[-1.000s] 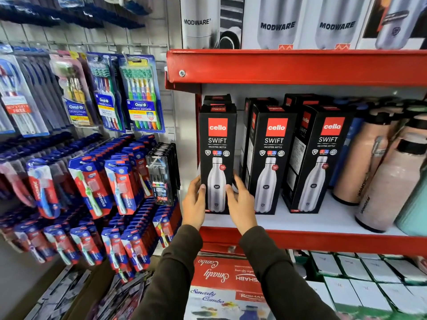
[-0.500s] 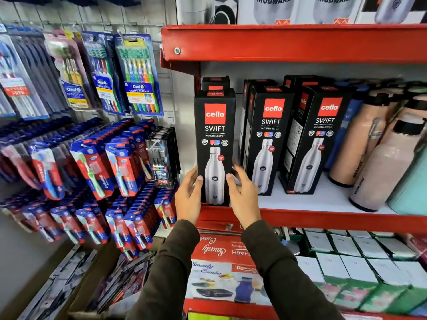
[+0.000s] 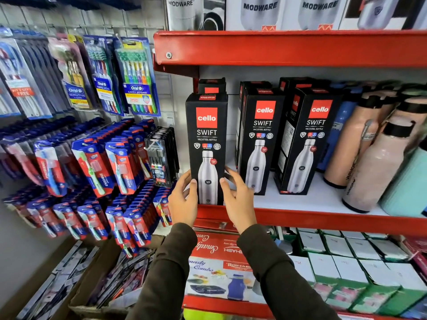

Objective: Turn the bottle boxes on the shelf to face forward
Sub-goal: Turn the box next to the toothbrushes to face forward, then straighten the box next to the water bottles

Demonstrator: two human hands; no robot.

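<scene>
two hands | left hand [image 3: 182, 202] and right hand [image 3: 238, 199] fingers clasp front box [image 3: 206, 146] low sides

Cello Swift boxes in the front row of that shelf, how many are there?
3: the left box at the shelf's front edge between both hands, the middle box just right, and the right box beside the loose bottles. More boxes stand partly hidden behind them.

Shop aisle w/ red metal shelving [image 3: 288, 48], white shelf boards & white back panel. Left: grey wire-grid wall panel [image 3: 69, 19] hung w/ toothbrush blister packs [image 3: 136, 75], cardboard carton [image 3: 97, 262] below on the floor. Even bright light, no windows in view.
</scene>
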